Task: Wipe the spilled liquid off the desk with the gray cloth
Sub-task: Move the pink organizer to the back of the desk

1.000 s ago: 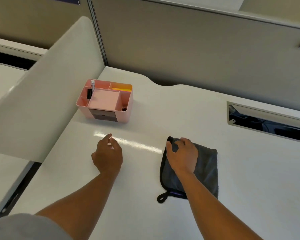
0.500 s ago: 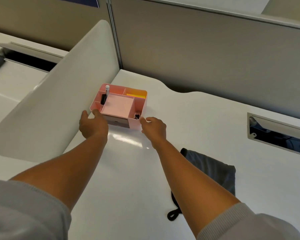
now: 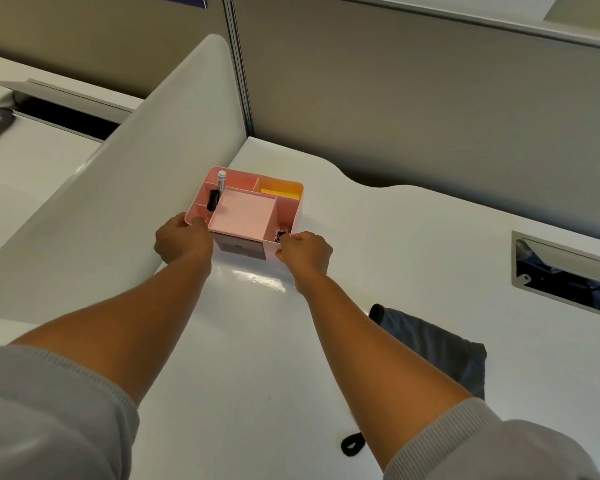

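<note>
Head view: both arms reach from the bottom of the frame up toward its centre, over a white desk (image 3: pixel 395 237). A pink organizer (image 3: pixel 246 209) stands at centre frame, close beside the white divider (image 3: pixel 118 209) that slants across the left half.

The left hand (image 3: pixel 182 242) grips the organizer's near left corner, fingers curled round the rim with the thumb on the outer side. The right hand (image 3: pixel 305 252) grips the near right corner, fingers bent against the wall and rim. Both hands are clamped on the organizer, one on each side of its front face.

In the organizer, a white marker (image 3: pixel 221 183) stands upright in the rear left compartment, with a small black object (image 3: pixel 212 199) just below it. A yellow pad (image 3: pixel 280 194) lies in the rear right compartment, and a pink pad (image 3: pixel 245 216) fills the large middle one. Dark clips (image 3: pixel 282 234) sit in the near right compartment, just beside the right hand's fingers.

A bright glossy patch (image 3: pixel 257 277) shows on the desk just in front of the organizer, between the two forearms; whether it is liquid or a reflection cannot be told.

The cloth (image 3: pixel 444 351) lies flat on the desk at lower right, partly behind the right forearm, well apart from both hands. Its black loop (image 3: pixel 352 446) shows near the bottom edge.

A cable slot (image 3: pixel 565 275) is cut into the desk at right. Grey partitions (image 3: pixel 413 98) fill the top.
</note>
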Demonstrator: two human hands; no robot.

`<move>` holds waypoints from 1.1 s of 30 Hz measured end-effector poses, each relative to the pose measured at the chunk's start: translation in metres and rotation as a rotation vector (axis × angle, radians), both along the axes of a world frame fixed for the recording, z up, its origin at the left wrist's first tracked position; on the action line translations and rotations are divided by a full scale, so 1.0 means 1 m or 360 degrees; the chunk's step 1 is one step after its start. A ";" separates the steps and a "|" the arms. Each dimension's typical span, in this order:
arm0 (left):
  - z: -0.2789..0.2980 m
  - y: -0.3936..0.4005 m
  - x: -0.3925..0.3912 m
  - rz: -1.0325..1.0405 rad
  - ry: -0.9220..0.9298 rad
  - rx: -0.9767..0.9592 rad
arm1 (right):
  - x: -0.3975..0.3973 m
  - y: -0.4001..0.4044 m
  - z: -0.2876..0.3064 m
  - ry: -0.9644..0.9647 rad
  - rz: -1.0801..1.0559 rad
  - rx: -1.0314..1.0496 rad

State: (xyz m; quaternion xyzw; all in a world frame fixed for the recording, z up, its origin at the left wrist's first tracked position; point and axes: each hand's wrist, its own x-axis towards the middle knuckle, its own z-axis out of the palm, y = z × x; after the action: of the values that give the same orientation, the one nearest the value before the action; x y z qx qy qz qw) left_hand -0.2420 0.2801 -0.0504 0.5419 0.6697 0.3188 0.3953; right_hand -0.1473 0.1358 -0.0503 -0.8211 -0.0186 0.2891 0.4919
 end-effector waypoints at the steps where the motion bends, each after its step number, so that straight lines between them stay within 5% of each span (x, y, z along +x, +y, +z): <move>1: 0.001 0.003 -0.002 0.0013 0.0008 -0.0001 | 0.001 0.001 0.001 0.0002 0.0012 -0.0025; 6: 0.003 0.008 -0.008 -0.0162 0.0169 0.0141 | 0.012 -0.001 0.006 -0.0026 0.0077 -0.0127; 22: 0.019 -0.089 0.107 -0.0843 -0.0051 0.0171 | 0.122 -0.134 0.025 -0.0347 -0.0166 -0.0466; 33: 0.026 -0.177 0.182 -0.1142 -0.0111 0.0136 | 0.192 -0.237 0.036 -0.0202 -0.0463 -0.0354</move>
State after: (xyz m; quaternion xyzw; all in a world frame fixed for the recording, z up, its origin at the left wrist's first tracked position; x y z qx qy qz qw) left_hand -0.0598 0.1027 -0.0243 0.7473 0.4089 0.2059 0.4817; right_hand 0.0447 -0.1014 -0.0138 -0.8809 0.1013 0.1629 0.4326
